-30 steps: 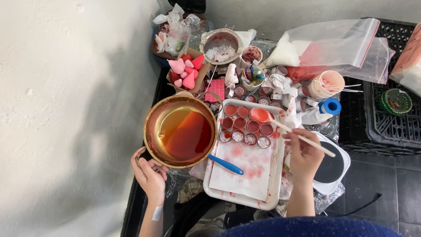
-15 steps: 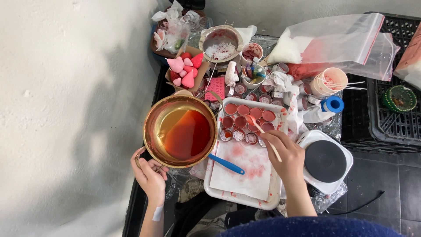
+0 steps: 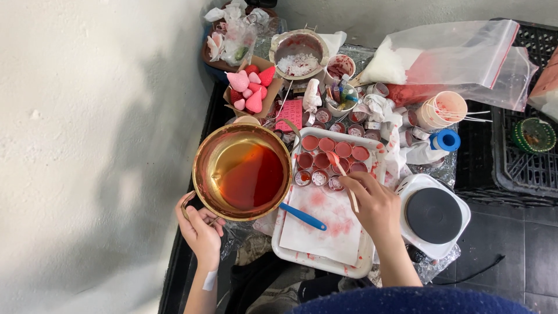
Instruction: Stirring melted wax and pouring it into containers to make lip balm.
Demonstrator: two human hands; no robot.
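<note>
— Spoon (image 3: 340, 168): where, and in what grip?
— Right hand (image 3: 375, 203) pinches its handle; the bowl hangs over the small red-filled cups (image 3: 328, 160) at the far end of the white tray (image 3: 319, 261).
— Pan (image 3: 242, 172)?
— Just left of the tray, red liquid inside, tilted; left hand (image 3: 199, 229) closed around its handle.
— Others?
— Blue tool (image 3: 303, 216) on the tray's left edge; hotplate (image 3: 433, 215) just right of the tray.

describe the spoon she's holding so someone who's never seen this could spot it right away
Start at the white tray between the gold pot and the hotplate. Over its rows of small red-filled cups, the right hand holds a pale wooden-handled spoon. Its red-coated bowl sets it apart from the blue-handled tool lying nearby.
</note>
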